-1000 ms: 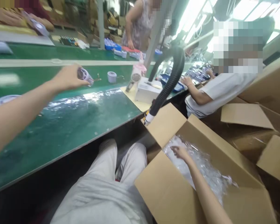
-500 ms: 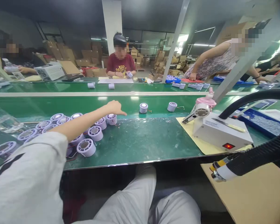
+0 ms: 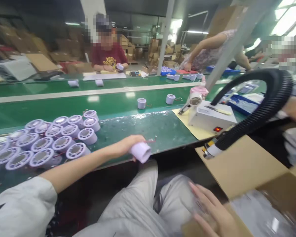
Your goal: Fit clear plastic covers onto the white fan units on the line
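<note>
Lilac cylinder is in our left hand, fingers wrapped round it, held at the near edge of the green bench, above our knees in view. It's tilted, hollow end facing down and right; thin red wire pokes out beside it. Can't tell if it touches the edge.

Our right hand is low, over our lap near the carton. It's motion-blurred: thumb and fingers apart, a see-through thing at the fingers. Can't tell if they grip it.

Left of our left hand: cluster of lilac cylinders upright on the bench, packed close, grilled ends up. Beyond, two lone ones on the green belt, well apart from the cluster.

Right side: white unit on a yellow sheet, red switch lit, slim tool lying on top. Black corrugated hose arches past it, nozzle hanging over the carton flap. Clear plastic sits in the carton.

Across from us, a co-worker in dark red holds a small lilac part.
</note>
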`<action>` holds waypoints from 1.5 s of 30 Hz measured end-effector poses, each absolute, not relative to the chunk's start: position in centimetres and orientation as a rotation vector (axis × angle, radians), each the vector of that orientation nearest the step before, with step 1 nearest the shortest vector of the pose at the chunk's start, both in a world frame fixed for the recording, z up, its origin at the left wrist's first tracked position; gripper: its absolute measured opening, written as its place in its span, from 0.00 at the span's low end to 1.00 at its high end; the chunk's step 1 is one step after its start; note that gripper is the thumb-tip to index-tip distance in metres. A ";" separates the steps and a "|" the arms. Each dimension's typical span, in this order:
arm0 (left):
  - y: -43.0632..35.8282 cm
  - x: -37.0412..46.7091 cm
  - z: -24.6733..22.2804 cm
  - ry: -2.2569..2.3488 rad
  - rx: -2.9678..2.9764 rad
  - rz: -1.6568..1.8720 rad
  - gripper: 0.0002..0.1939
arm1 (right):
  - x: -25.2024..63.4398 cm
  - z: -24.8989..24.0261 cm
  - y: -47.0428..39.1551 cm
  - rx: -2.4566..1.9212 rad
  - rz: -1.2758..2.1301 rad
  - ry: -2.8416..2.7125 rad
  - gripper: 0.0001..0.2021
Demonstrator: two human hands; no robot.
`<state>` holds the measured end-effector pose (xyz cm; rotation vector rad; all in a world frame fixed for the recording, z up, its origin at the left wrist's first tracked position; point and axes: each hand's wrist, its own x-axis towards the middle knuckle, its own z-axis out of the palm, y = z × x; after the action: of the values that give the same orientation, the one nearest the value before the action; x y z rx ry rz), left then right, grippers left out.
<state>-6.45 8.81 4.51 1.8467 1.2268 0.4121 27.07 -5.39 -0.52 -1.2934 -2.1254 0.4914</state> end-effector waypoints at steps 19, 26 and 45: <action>1.9 1.7 -2.2 0.727 1.941 0.803 0.29 | 22.9 1.4 -4.9 -1.524 1.007 -1.701 0.11; 1.7 1.6 -2.5 0.736 1.797 0.744 0.36 | 22.2 1.5 -5.3 -1.403 1.008 -1.593 0.11; 1.4 2.8 -1.9 0.742 1.110 0.422 0.40 | 24.7 -2.2 -5.8 -1.204 1.045 -1.731 0.30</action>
<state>2.79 1.40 -1.93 1.1104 0.7416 0.4216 24.69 -5.81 -2.19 -1.2041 -1.7315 1.0449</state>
